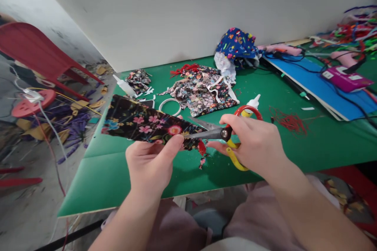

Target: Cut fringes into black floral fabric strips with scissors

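A strip of black floral fabric (141, 121) is pinched in my left hand (153, 160), thumb on top and fingers beneath. My right hand (253, 141) is closed round the red and yellow handles of a pair of scissors (216, 133). The blades are parted at the right end of the strip, the lower one lying over the fabric near my left thumb. A small scrap with a red bit (202, 147) hangs below the blades. Behind the hands, more floral fabric (203, 90) lies crumpled on the green table (108, 172).
Behind are a white ring (170, 107), glue bottles (125, 85), red threads (290, 120) and blue patterned cloth (237, 43). Right: a blue folder (318, 82), a purple box (347, 78), pink glue guns (281, 49) and cables. Left: a red chair (38, 51) and a power strip (33, 102).
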Motion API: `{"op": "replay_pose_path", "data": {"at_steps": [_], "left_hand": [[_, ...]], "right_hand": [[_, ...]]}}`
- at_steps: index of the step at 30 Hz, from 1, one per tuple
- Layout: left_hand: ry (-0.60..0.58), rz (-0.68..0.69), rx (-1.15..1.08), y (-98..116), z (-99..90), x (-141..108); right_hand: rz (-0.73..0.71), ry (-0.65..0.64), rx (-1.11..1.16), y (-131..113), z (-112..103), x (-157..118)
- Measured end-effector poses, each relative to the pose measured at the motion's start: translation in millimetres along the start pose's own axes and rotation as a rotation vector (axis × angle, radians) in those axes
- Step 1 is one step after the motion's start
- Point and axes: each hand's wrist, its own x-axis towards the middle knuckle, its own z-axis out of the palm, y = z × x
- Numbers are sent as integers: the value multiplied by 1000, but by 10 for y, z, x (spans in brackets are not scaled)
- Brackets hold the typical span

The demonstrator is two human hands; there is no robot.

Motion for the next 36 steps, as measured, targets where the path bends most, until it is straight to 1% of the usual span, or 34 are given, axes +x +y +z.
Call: {"op": "replay_pose_path", "data": {"at_steps": [5,9,16,27,32,36], "left_hand": [[33,-11,-24,38,44,5],[35,-14,-24,47,47,23],[9,-107,-69,93,69,28],[20,-136,-66,110,88,41],[44,-142,-45,120,98,47],[36,-158,-51,110,84,43]], "right_hand": [[-20,34,-41,-29,-13,24],[-11,15,-41,-31,-13,26],[4,10,-61,-44,-16,-7],[-3,7,-92,-45,-11,-32],[-4,-2,-112,-42,-1,-44],[-7,-4,-100,-39,9,-49]]}}
